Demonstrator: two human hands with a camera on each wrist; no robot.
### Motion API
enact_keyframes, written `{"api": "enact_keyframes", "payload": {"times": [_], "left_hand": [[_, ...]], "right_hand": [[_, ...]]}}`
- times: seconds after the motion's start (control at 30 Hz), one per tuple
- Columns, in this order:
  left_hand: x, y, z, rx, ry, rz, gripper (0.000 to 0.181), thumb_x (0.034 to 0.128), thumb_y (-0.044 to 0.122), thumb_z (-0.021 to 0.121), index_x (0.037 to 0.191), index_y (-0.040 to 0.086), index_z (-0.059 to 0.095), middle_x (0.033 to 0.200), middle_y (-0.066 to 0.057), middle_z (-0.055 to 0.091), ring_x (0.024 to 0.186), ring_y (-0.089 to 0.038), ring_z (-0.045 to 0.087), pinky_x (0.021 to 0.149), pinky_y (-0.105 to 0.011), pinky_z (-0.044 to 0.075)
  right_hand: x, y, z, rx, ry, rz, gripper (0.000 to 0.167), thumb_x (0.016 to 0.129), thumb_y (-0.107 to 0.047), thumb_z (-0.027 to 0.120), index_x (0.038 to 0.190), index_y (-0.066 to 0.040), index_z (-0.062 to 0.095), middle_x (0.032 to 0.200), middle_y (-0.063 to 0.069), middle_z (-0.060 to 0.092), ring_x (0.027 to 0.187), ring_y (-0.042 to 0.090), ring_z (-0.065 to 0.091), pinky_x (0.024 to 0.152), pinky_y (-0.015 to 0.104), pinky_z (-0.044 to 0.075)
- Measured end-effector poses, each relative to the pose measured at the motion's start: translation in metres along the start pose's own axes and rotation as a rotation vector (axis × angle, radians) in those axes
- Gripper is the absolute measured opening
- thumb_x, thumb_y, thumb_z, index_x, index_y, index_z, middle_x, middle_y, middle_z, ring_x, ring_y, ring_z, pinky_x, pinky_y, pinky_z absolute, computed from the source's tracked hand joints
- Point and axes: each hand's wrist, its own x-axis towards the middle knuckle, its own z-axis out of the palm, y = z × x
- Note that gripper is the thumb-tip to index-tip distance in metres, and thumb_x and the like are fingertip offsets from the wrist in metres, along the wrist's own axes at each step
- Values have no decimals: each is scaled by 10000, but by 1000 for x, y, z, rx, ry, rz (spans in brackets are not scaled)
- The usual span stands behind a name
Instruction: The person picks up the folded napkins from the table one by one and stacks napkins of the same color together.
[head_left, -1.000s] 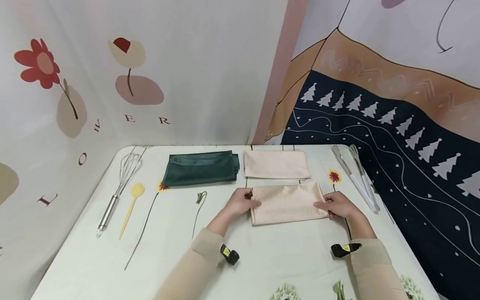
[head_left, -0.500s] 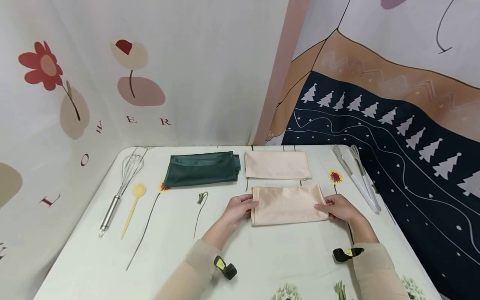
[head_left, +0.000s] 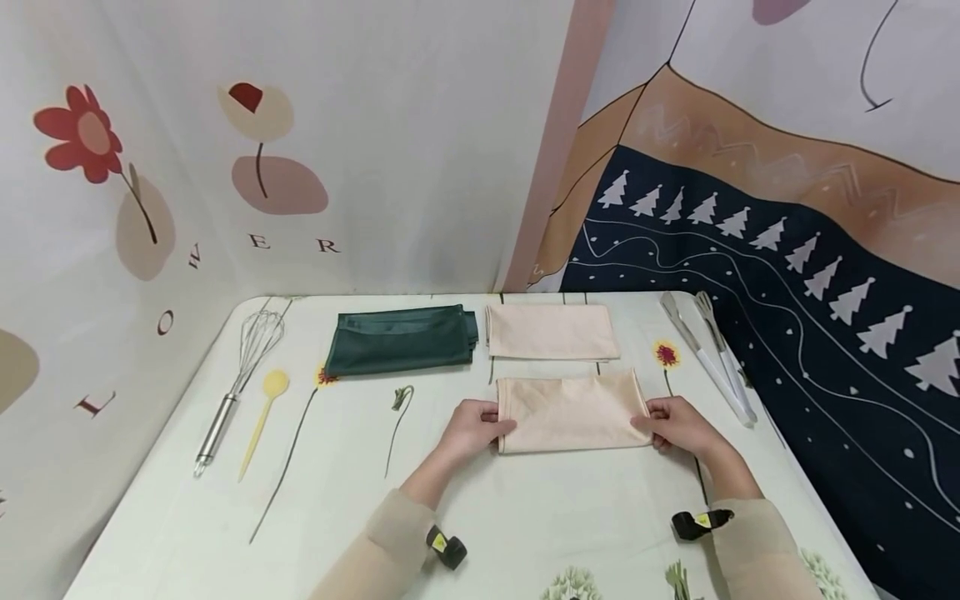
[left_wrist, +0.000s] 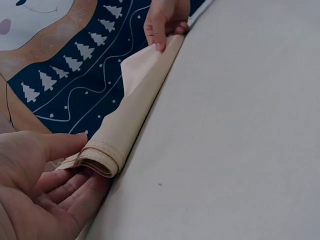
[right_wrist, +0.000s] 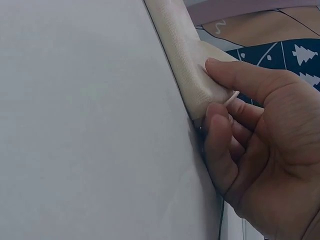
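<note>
A folded light-pink cloth (head_left: pixel 573 412) lies flat near the middle of the table. At its left end my left hand (head_left: pixel 471 427) pinches the edge, thumb above and fingers beneath; the left wrist view shows the rolled-looking layers of the cloth (left_wrist: pixel 105 157) beside the thumb. My right hand (head_left: pixel 678 422) grips the opposite end, and in the right wrist view the thumb (right_wrist: pixel 235 72) presses on top of the corner with the fingers curled under it. Just behind lies a second folded pink cloth (head_left: pixel 553 332), and to its left a folded dark green cloth (head_left: pixel 403 340).
A whisk (head_left: pixel 236 387) and a yellow spoon (head_left: pixel 264 417) lie on the left side of the table. Two long utensils with pale handles, a knife (head_left: pixel 705 358) and a fork (head_left: pixel 726 354), lie at the right edge. Printed fabric walls stand behind and beside the table.
The pink cloth has shifted slightly toward the front of the table, with both hands still at its ends. The other cloths and the utensils stay in place.
</note>
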Motion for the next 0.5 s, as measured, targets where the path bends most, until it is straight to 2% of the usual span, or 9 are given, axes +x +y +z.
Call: {"api": "enact_keyframes", "payload": {"times": [0.07,0.17,0.3,0.4,0.5], "left_hand": [[-1,-1,1,-17,4,-7,197,907,131,761,1057,3,768,834,-18,727,696,-88,638,618,-231,523],[-1,0,2,-32,29,23,200,907,97,748,1071,-17,759,891,-59,741,755,-105,655,655,-244,542],[-1,3,5,-69,63,68,197,921,66,709,1079,-44,747,969,-116,750,863,-162,695,722,-273,575],[-1,4,7,-95,85,64,208,939,70,685,1102,-48,737,1000,-126,743,920,-198,709,754,-284,583],[0,6,8,-111,111,52,218,950,76,673,1124,-44,728,995,-119,726,925,-210,708,755,-286,582]], "right_hand": [[-2,1,1,17,-11,-21,321,978,-185,692,767,-31,506,614,24,523,536,138,529,500,262,488],[-4,2,1,9,4,-57,329,983,-172,684,756,-34,489,609,13,501,531,124,505,498,250,463],[-5,4,2,-56,71,-139,316,976,-168,691,751,-35,513,605,-19,444,534,90,425,504,235,385],[-6,4,4,-92,123,-189,253,971,-168,698,797,-27,580,627,-32,450,546,83,411,505,240,374],[-6,4,5,-90,167,-204,194,968,-171,702,859,-28,631,648,-34,480,562,79,429,506,239,387]]}}
